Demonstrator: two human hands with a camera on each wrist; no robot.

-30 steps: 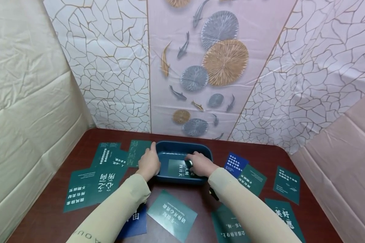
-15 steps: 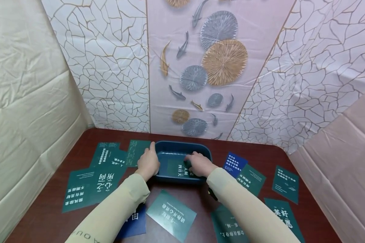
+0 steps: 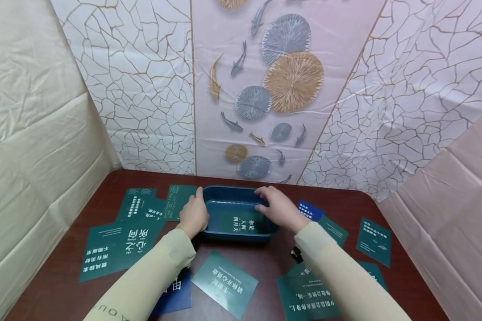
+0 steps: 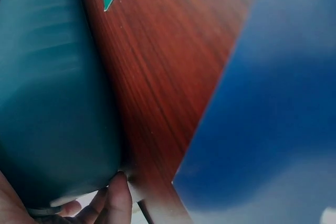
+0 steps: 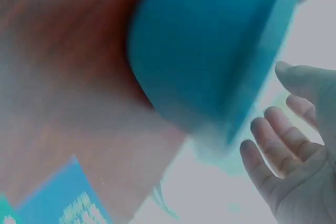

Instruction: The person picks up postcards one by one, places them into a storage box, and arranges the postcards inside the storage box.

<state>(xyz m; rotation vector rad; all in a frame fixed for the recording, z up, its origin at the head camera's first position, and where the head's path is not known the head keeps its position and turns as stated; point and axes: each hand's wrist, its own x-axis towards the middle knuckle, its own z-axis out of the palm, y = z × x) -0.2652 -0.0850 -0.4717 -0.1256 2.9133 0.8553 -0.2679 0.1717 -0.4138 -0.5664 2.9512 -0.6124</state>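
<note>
A dark blue-green plastic basin [image 3: 229,236] stands near the back of the table, with a green card [image 3: 241,222] bearing white Chinese characters flat on its floor. My left hand [image 3: 194,214] holds the basin's left end, thumb side up along the rim. In the left wrist view its fingers [image 4: 119,198] curl against the basin's end wall. My right hand [image 3: 280,208] is over the basin's right rim with spread fingers and holds nothing. The right wrist view shows that hand [image 5: 296,161] with relaxed fingers, apart from the basin wall [image 5: 194,45].
Several green cards lie left of the basin, some overlapping, including a large one [image 3: 138,240]. In front are a blue card [image 3: 176,298] and a green card [image 3: 226,284]. More cards lie right, among them a blue one [image 3: 310,210]. A patterned cloth [image 3: 156,111] hangs behind the table.
My right hand has let go of the green card and moved up and right to the basin's rim. More of the card shows now. My left hand has stayed on the basin.
</note>
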